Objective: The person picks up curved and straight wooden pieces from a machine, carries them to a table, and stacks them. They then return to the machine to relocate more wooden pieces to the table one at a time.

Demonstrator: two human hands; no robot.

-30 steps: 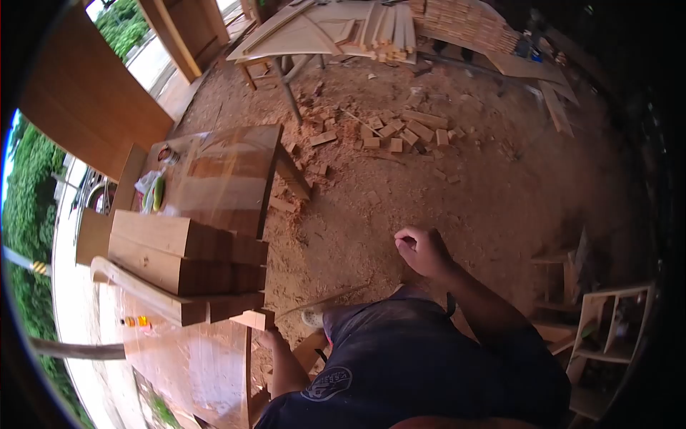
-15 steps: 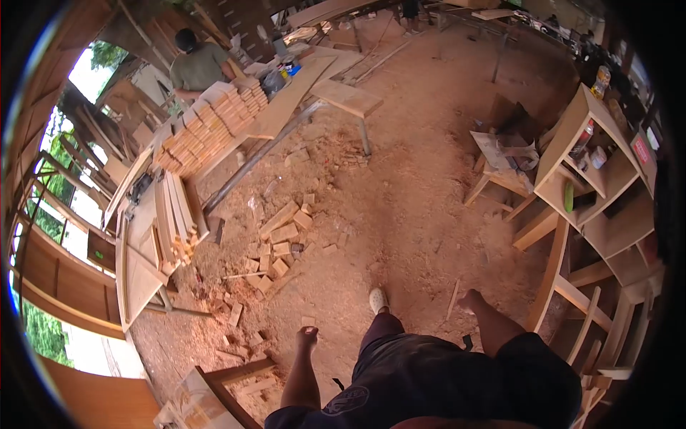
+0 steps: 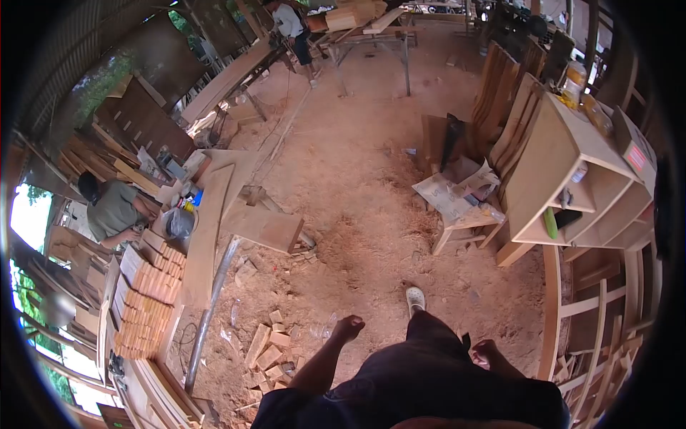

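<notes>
My left hand (image 3: 349, 327) hangs in front of my body over the dusty floor, its fingers curled closed with nothing visible in them. Low on the other side is my right hand (image 3: 486, 352), also loosely curled, and I see no object in it. Neither hand touches anything. Nearest to the left hand on the ground lies a pile of wood offcuts (image 3: 269, 357). One foot in a light clog (image 3: 415, 299) is stepping ahead of me.
Stacked wood strips (image 3: 148, 307) and a long board (image 3: 207, 236) lie on the left workbench, where a person (image 3: 114, 207) stands. Ahead is a low plank table (image 3: 266, 227). A wooden cabinet (image 3: 554, 171) and stool (image 3: 457, 229) flank the right. Another person (image 3: 289, 28) stands far back.
My view has moved forward and turned left to right, so the bench and offcuts sit lower and further left. Both arms have swung; the right hand is closer to my body.
</notes>
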